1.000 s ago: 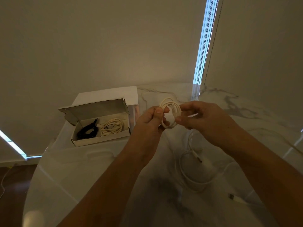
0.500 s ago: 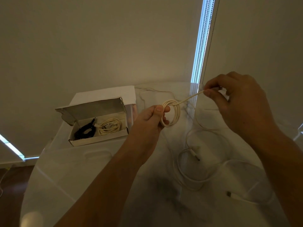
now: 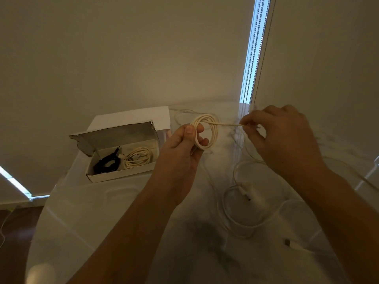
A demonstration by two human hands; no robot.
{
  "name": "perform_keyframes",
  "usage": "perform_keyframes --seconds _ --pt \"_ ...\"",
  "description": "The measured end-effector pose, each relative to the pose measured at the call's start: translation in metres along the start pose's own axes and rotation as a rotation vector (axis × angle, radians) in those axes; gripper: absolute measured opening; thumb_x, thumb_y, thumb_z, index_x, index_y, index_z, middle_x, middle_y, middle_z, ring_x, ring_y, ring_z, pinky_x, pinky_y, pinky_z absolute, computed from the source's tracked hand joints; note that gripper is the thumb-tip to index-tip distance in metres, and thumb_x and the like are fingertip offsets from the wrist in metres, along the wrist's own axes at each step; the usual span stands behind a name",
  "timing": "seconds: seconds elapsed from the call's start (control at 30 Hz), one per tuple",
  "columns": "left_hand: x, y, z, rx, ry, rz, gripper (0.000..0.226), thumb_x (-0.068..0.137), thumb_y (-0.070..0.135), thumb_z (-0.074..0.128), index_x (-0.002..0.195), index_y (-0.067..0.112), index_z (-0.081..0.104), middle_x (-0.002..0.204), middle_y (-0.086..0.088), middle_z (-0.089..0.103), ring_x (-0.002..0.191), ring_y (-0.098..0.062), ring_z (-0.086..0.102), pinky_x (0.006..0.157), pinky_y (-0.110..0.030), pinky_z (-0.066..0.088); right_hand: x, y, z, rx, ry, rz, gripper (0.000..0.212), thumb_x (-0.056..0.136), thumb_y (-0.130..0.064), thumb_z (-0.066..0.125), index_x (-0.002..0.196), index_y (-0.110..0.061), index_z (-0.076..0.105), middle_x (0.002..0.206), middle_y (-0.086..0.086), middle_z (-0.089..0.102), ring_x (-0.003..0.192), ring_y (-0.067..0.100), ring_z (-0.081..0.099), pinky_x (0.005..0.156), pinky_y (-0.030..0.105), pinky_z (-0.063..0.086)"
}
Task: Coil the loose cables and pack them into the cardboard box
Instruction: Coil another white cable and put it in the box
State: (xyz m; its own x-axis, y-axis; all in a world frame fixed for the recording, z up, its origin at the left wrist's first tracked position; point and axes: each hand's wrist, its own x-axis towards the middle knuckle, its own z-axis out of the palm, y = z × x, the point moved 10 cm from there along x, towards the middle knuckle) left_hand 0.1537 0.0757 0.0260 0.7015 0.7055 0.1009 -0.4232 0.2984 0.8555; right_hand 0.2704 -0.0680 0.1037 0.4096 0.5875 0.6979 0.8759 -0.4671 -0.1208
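My left hand pinches a small coil of cream cable between thumb and fingers, held above the table. My right hand pinches the free strand running out of that coil, pulled taut to the right. To the left stands the open cardboard box, lid flap up. Inside it lie a coiled black cable and a coiled cream cable.
A loose white cable lies in wide loops on the marble table under my right forearm, with a plug end and a second connector near the front right. Blind cords hang by the window strip. Dark floor shows at the left.
My right hand drew the strand out to the right and up, then came down closer to the coil. The coil in my left hand has grown a little thicker.
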Motion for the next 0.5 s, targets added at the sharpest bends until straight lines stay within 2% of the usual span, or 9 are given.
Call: perform_keyframes --seconds 0.1,0.17,0.27,0.33,0.4,0.5 --pt "-0.003 0.0 0.005 0.029 -0.019 0.018 0.027 0.104 0.018 0.045 0.098 0.008 0.069 0.093 0.002 0.071 0.087 -0.009 0.061 0.095 -0.026 0.052 -0.002 -0.002 0.013 0.138 -0.066 0.045 0.008 0.092 -0.021 0.063 0.097 -0.019 0.069 0.09 0.001 0.063 0.081 0.019 0.054 0.063 0.022 0.029" --pt "-0.006 0.0 0.007 0.07 -0.023 0.03 0.028 0.104 0.019 0.044 0.096 0.011 0.071 0.097 0.002 0.071 0.093 -0.009 0.062 0.098 -0.027 0.05 -0.005 -0.001 0.027 0.205 -0.139 0.105 0.004 0.091 -0.021 0.064 0.094 -0.02 0.067 0.089 -0.004 0.061 0.076 0.013 0.056 0.06 0.009 0.027" --pt "-0.008 -0.003 0.009 0.064 -0.023 0.007 0.033 0.104 0.02 0.045 0.088 0.017 0.074 0.092 0.003 0.071 0.089 -0.008 0.062 0.095 -0.027 0.05 -0.011 0.008 0.044 0.424 -0.194 0.237 0.005 0.088 -0.02 0.067 0.091 -0.024 0.067 0.084 -0.009 0.067 0.073 0.005 0.063 0.06 0.005 0.038" --pt "-0.009 -0.007 0.01 0.01 -0.017 -0.032 0.035 0.104 0.019 0.045 0.086 0.018 0.075 0.088 0.003 0.072 0.084 -0.006 0.065 0.092 -0.028 0.051 -0.013 0.012 0.054 0.625 -0.229 0.332 0.009 0.088 -0.016 0.067 0.092 -0.025 0.066 0.077 -0.005 0.07 0.073 0.007 0.068 0.066 0.013 0.05" --pt "-0.01 -0.013 0.012 -0.058 -0.025 -0.081 0.03 0.104 0.019 0.044 0.093 0.014 0.072 0.087 0.002 0.074 0.082 -0.007 0.07 0.095 -0.031 0.053 -0.014 0.01 0.06 0.881 -0.271 0.425 0.01 0.088 -0.01 0.067 0.095 -0.017 0.068 0.075 0.002 0.074 0.073 0.014 0.073 0.072 0.027 0.06" --pt "-0.011 -0.017 0.015 -0.109 -0.058 -0.131 0.028 0.105 0.019 0.042 0.102 0.01 0.067 0.09 -0.001 0.075 0.085 -0.009 0.071 0.095 -0.031 0.054 -0.018 0.005 0.066 1.194 -0.299 0.551 0.01 0.09 -0.006 0.066 0.1 -0.004 0.068 0.084 0.014 0.075 0.081 0.025 0.075 0.076 0.032 0.061"
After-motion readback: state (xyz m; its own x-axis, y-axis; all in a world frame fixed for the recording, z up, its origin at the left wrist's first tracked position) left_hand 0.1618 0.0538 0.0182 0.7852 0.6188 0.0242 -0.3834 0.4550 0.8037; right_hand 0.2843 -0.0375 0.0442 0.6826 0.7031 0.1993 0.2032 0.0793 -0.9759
